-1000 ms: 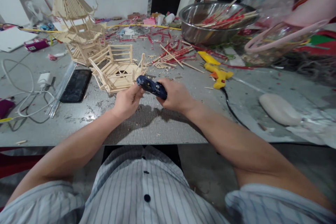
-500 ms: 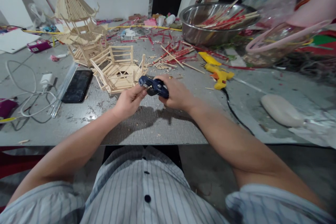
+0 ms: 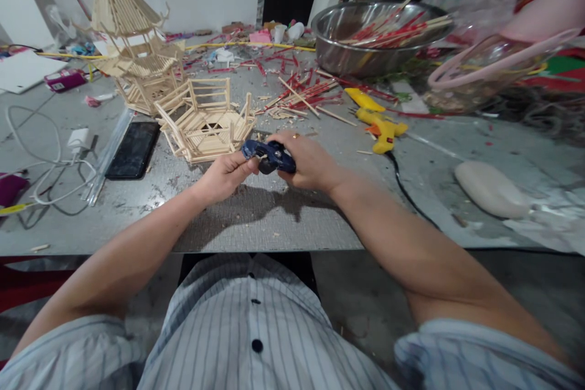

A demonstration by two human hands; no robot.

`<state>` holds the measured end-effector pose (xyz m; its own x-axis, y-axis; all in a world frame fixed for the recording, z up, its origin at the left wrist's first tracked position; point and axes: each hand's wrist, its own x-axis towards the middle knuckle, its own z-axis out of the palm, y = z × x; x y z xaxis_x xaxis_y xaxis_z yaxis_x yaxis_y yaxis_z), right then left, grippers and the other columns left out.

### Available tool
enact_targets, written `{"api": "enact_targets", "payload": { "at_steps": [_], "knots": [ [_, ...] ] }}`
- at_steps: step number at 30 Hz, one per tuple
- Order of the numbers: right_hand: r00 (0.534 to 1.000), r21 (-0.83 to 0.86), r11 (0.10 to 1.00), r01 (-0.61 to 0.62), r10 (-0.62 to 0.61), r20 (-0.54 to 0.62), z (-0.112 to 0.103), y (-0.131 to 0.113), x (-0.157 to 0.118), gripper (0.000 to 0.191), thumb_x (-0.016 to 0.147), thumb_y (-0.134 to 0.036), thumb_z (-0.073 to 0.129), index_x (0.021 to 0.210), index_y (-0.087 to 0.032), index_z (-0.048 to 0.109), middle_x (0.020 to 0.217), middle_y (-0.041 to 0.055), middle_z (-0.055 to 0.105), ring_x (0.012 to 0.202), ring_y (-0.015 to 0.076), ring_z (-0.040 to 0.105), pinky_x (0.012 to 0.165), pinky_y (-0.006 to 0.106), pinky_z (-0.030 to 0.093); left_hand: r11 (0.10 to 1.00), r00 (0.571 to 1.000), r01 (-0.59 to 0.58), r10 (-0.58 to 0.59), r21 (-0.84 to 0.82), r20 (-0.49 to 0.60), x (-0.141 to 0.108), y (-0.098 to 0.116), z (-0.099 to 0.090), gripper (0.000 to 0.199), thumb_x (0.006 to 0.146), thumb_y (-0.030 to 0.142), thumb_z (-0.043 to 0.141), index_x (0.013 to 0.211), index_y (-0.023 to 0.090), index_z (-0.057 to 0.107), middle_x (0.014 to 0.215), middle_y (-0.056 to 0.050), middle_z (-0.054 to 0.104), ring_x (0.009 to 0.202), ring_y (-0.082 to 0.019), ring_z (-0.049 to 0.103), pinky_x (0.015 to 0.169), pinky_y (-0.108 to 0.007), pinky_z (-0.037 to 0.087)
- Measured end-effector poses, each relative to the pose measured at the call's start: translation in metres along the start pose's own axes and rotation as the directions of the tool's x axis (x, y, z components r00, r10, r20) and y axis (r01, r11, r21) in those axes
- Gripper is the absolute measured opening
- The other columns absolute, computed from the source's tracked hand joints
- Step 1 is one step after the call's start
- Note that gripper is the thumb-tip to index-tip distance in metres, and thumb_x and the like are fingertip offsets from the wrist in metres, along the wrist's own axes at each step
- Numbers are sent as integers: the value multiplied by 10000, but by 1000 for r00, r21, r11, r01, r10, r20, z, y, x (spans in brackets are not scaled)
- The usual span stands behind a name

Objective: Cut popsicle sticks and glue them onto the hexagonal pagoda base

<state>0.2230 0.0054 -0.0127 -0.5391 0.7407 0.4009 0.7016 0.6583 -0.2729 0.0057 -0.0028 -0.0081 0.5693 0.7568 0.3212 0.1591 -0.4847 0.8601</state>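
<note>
My right hand is wrapped round a dark blue hand cutter, held just above the front of the table. At the cutter's left end, my left hand is closed, thumb and finger pinching a short thin wooden stick that lies against the tool. Most of the stick is hidden by the fingers and the cutter. Right behind my left hand stands a low wooden-stick platform with railings. Farther back on the left rises a pagoda model with a pointed roof, built from similar sticks.
A yellow glue gun with a black cord lies to the right. Loose red and plain sticks are scattered in front of a steel basin. On the left are a black phone and a white charger. A beige rounded object lies at right.
The cutter has turned slightly and shifted a little right and down, with my left hand moving along closer to it. Both hands keep their grip.
</note>
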Motion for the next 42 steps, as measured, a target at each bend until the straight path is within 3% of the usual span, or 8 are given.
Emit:
{"api": "enact_targets", "payload": {
  "at_steps": [7,20,28,36,39,42],
  "knots": [
    [1000,-39,999,21,-21,12,-2,-1,-1,492,695,-257,536,1179,-173,533,1119,139,655,976,297,627,807,393,463,973,989,113,-91,-203,113,1,4,0,584,804,754,547,684,183,507,424,85,305,370,-60,248,376,-198,212],
    [996,-135,988,-69,77,49,-4,-4,-4,429,690,-267,534,1105,-167,585,1009,127,701,864,269,649,689,341,427,987,992,95,-82,-131,97,1,2,-4,553,842,719,523,752,174,561,464,75,318,406,-80,276,406,-220,217],
    [987,-158,976,-150,158,39,-4,-10,-3,414,704,-267,539,1100,-160,592,999,141,702,860,285,651,689,355,430,1000,999,-6,5,-28,-32,2,0,-1,475,901,608,508,738,166,567,590,35,416,524,-91,344,500,-226,277],
    [978,-177,966,-190,202,49,-5,-16,-2,421,716,-250,544,1122,-151,589,1006,148,699,857,291,652,685,362,442,994,994,-59,67,90,-86,3,-2,0,512,921,638,443,732,176,556,607,21,444,573,-111,416,547,-233,342],
    [974,-190,958,-216,224,20,-3,-19,0,428,720,-247,536,1134,-146,580,1016,153,694,879,299,650,700,376,451,955,963,-88,154,283,-219,1,-6,3,487,946,605,415,742,184,545,580,21,449,534,-112,413,508,-234,304],
    [973,-179,957,-228,228,-18,0,-21,1,459,728,-259,529,1172,-144,554,1060,162,681,939,310,640,749,400,464,883,891,-72,267,465,-369,-1,-9,7,429,976,523,411,738,187,531,565,15,460,521,-115,417,501,-239,285]
  ]
}}
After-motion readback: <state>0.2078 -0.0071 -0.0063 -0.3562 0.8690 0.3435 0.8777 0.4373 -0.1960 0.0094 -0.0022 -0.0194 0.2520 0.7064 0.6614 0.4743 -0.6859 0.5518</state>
